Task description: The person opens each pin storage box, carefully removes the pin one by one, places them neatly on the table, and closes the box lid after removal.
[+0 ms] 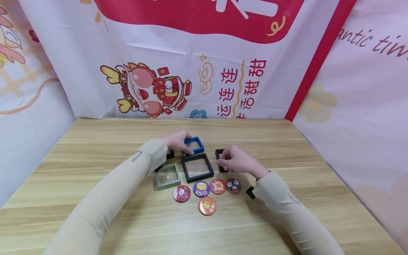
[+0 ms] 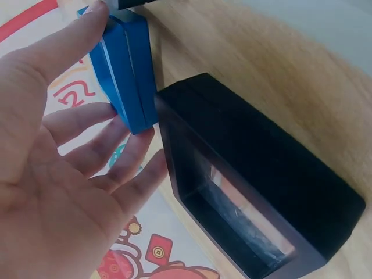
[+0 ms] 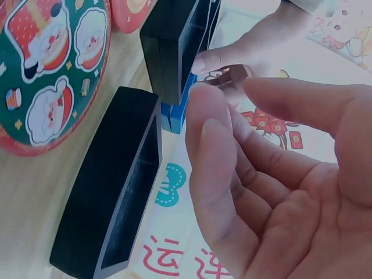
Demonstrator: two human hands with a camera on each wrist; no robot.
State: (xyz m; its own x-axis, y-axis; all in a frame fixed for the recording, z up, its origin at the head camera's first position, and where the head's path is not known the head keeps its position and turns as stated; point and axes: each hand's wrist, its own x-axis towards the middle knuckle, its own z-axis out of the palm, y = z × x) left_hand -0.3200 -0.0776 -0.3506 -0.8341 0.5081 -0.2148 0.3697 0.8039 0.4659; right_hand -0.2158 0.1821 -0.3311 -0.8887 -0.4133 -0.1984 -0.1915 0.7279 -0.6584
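Note:
My left hand (image 1: pixel 177 140) pinches a blue square frame (image 1: pixel 199 140) with a clear window, its thumb on one edge and fingertips at the opposite edge. Beside that hand stands a small black frame (image 2: pixel 261 157), mostly covered by the hand in the head view. My right hand (image 1: pixel 239 160), fingers loosely bent and holding nothing, hovers at another black frame (image 1: pixel 220 152) on the right. Between the hands lies a larger black frame (image 1: pixel 197 178), close in front of the blue one. A grey-green frame (image 1: pixel 169 184) sits below the left wrist.
Several round badges lie nearer me: a red one (image 1: pixel 182 193), a blue one (image 1: pixel 201 188), a coral one (image 1: pixel 217 186), a dark Santa one (image 1: pixel 233 185) and an orange one (image 1: pixel 207 206). A printed cloth (image 1: pixel 178 42) hangs behind the wooden table (image 1: pixel 127 226).

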